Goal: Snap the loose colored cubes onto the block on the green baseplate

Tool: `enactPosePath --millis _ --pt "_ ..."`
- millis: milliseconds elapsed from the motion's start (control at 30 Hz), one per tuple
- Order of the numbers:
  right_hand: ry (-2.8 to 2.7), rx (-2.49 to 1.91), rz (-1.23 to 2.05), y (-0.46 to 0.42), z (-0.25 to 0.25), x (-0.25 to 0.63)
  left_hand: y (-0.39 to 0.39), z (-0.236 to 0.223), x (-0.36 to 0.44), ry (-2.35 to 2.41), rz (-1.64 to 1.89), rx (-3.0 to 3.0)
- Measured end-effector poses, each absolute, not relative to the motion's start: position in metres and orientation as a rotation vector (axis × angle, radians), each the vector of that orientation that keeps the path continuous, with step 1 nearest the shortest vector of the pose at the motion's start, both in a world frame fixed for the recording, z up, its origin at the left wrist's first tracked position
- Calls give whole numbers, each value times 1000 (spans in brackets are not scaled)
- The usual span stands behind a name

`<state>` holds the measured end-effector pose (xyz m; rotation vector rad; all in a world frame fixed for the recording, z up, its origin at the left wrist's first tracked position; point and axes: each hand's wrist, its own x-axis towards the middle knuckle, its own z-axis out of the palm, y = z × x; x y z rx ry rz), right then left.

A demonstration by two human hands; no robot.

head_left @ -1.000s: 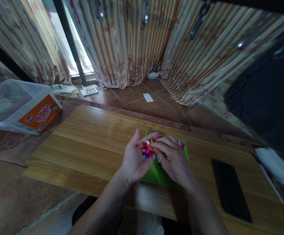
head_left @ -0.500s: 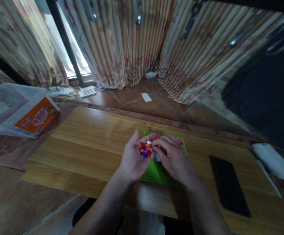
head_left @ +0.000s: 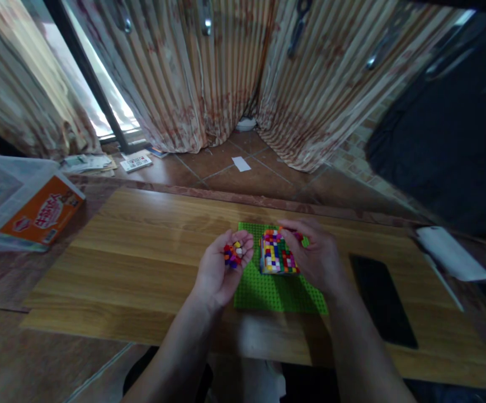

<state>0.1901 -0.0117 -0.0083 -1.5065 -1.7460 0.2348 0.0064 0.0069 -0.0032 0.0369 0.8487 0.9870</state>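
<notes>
In the palm of my left hand [head_left: 215, 274], cupped upward, lies a small heap of loose toy building bricks [head_left: 233, 256] in orange, purple, red, white and yellow. A block of many coloured bricks [head_left: 274, 254] stands on a green studded baseplate [head_left: 259, 294]. My right hand [head_left: 316, 257] is over the block's right side, thumb and fingers pinched together at its top. What the fingertips hold, if anything, is too small and hidden to make out. The right hand covers part of the block and the plate's far right part.
The baseplate lies on a long wooden table [head_left: 142, 252]. To the right are a black phone-like slab [head_left: 383, 299] and a white flat object [head_left: 452, 252]. A clear plastic bin [head_left: 16, 184] with an orange label stands at the left. Curtains [head_left: 234, 84] hang beyond the table.
My right hand has left the heap in my left palm and moved right to the brick block, which shows more now. The left hand has drawn slightly left, and the view has shifted.
</notes>
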Motion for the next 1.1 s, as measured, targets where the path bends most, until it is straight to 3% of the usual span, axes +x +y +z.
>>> enactPosePath --millis 367,900,1100 --pt "-1750 -1496 356 -10 -20 191 7 0 7 865 983 27" --pt "-1159 -1495 887 0 -36 190 9 0 7 877 979 16" --pt "-1094 -1536 893 2 -33 190 9 1 7 876 980 19"
